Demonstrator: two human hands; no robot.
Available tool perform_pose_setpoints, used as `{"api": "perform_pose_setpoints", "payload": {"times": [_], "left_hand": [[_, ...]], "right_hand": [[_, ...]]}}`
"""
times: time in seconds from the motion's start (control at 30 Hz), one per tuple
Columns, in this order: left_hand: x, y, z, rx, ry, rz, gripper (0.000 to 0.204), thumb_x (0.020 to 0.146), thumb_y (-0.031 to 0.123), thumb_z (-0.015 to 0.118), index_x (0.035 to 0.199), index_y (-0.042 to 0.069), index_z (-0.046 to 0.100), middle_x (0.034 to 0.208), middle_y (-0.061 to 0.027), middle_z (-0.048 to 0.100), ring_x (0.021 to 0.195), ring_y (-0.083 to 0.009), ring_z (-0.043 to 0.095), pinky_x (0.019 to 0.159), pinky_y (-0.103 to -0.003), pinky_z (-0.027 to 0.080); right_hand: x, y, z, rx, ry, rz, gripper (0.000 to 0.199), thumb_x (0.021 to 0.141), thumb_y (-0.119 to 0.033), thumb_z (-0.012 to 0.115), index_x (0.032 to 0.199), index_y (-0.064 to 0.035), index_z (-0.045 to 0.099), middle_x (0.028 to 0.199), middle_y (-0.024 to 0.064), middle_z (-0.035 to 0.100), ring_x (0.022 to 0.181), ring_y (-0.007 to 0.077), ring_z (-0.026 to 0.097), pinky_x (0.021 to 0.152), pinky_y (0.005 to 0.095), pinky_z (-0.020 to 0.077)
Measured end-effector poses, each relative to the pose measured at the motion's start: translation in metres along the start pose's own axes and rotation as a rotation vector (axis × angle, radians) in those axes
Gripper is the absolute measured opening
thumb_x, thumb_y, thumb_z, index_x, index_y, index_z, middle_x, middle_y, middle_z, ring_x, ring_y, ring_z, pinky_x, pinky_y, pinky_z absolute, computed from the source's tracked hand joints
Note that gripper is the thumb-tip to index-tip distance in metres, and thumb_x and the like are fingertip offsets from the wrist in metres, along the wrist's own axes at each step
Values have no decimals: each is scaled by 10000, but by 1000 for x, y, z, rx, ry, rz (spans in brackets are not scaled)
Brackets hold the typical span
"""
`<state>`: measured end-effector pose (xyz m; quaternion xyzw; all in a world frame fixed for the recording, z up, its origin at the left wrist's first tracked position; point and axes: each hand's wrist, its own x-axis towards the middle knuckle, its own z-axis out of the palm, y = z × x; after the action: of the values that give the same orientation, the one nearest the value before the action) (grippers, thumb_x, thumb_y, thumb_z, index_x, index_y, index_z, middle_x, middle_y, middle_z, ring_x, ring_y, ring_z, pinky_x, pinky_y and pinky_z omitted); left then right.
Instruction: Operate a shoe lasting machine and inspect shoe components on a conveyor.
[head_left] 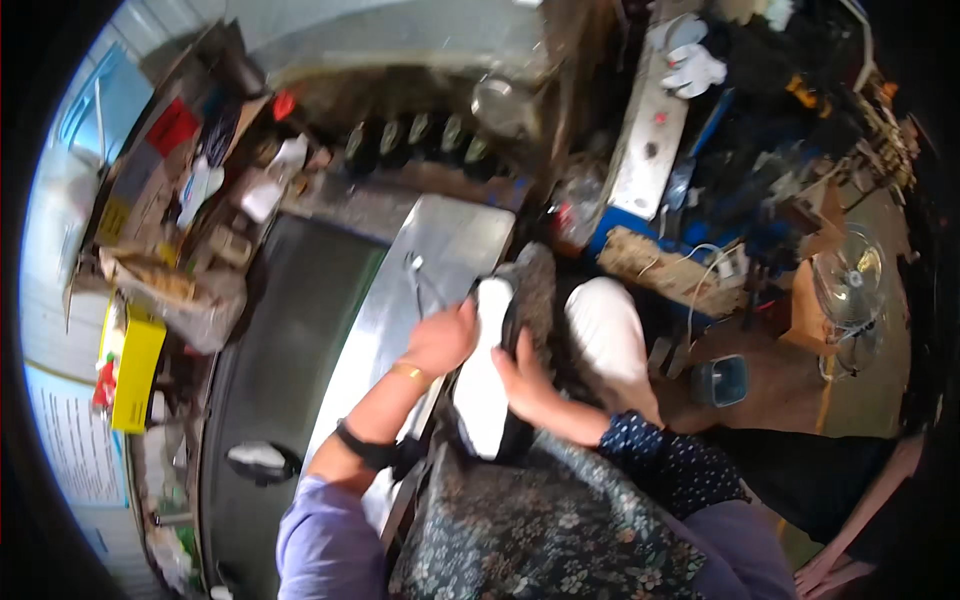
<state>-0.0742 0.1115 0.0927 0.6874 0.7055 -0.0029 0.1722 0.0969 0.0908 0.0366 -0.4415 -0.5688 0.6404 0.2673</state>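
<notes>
Over my lap, a shoe (482, 405) with a white bottom face and dark sides lies lengthwise, its narrower end pointing away from me. My left hand (443, 338) is closed at the far left edge of the shoe, its fingertips partly hidden. Along the right side, my right hand (540, 392) grips the dark edge, thumb near the white face. Just beyond my left hand, a small metal tool (418, 278) with a dark handle rests on the shiny metal bench top (455, 225). Beneath the shoe is a floral apron (540, 520).
Left of the bench runs a dark conveyor belt (290, 330) carrying another dark-and-white shoe (262, 460). Several dark rounded pieces (420, 135) stand in a row at the back. At right are a fan (850, 280), a small bin (722, 380) and another person's hand (830, 572).
</notes>
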Motion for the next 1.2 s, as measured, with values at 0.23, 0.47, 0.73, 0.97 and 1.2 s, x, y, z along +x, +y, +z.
{"api": "perform_pose_setpoints", "payload": {"times": [0.23,0.47,0.73,0.97,1.2], "left_hand": [[-63,28,26,-309,-98,-306,562,1024,421,314,1236,-40,555,1109,-316,615,1085,-419,596,927,-434,488],[-51,16,68,-543,580,-233,390,987,327,429,1046,-8,621,954,-234,666,891,-326,662,746,-433,515],[-10,44,16,-2251,198,-206,645,988,512,296,1344,3,468,1264,-182,567,1136,-327,580,994,-440,474],[-36,119,-8,-1818,72,260,500,934,111,605,1400,60,432,1305,-105,554,1182,-214,545,1009,-357,428],[-71,32,95,-875,-49,-24,301,941,246,611,1148,31,648,954,-135,710,852,-180,666,743,-314,518]], "right_hand": [[-4,25,-3,101,89,42,846,988,-500,429,1478,109,108,1503,338,239,1439,367,226,1160,352,211],[-4,-1,-14,-15,11,-112,845,1001,-497,410,1485,98,54,1533,327,165,1452,367,183,1171,342,176],[-2,-80,-79,-3,-318,-402,935,934,-497,571,1537,-28,33,1602,191,28,1480,273,45,1192,363,122],[-64,-125,-176,381,-14,-306,882,749,-74,731,1507,-31,281,1506,127,377,1311,164,431,1057,283,361],[-43,-175,-369,-433,839,-504,891,592,-47,839,1410,-115,492,1409,184,451,1250,254,490,1018,340,422]]}}
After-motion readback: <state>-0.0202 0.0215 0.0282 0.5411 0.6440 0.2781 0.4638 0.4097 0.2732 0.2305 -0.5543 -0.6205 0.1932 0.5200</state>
